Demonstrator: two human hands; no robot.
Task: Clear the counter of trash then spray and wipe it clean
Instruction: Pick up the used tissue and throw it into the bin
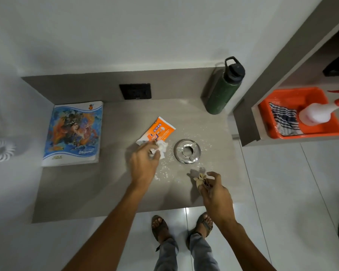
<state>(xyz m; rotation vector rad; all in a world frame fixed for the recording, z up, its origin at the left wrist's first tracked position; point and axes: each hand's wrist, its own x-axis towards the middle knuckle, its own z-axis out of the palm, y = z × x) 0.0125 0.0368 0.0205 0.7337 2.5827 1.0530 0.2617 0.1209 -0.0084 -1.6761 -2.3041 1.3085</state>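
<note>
1. Left hand [145,161], centre of the frame: fingers pinched on a crumpled white paper wad [161,148] that lies against the lower edge of a torn orange-and-white foil sachet [157,132]; the grip suits lifting the wad off as trash.
2. Right hand [213,189], lower right of centre: fingers closed on a small bunch of tan, dried-leaf-like scraps [201,178], held just above the grey stone-look tabletop [70,192], apparently gathered for disposal.
3. White crumbs or powder [162,171] lie scattered between the hands and around a shiny round metal ashtray-like dish [187,151]; this residue is probably what the wiping is meant to remove.
4. Spiral-bound notebook with a blue and orange cover [74,133], left, and dark green metal bottle with a black cap [221,89], upper right, stand clear of the mess.
5. Orange plastic tray [278,132] on the shelf at right holds a white spray bottle [314,114] and a striped blue-and-white cloth [284,118], kept ready for the spraying and wiping not yet begun.
</note>
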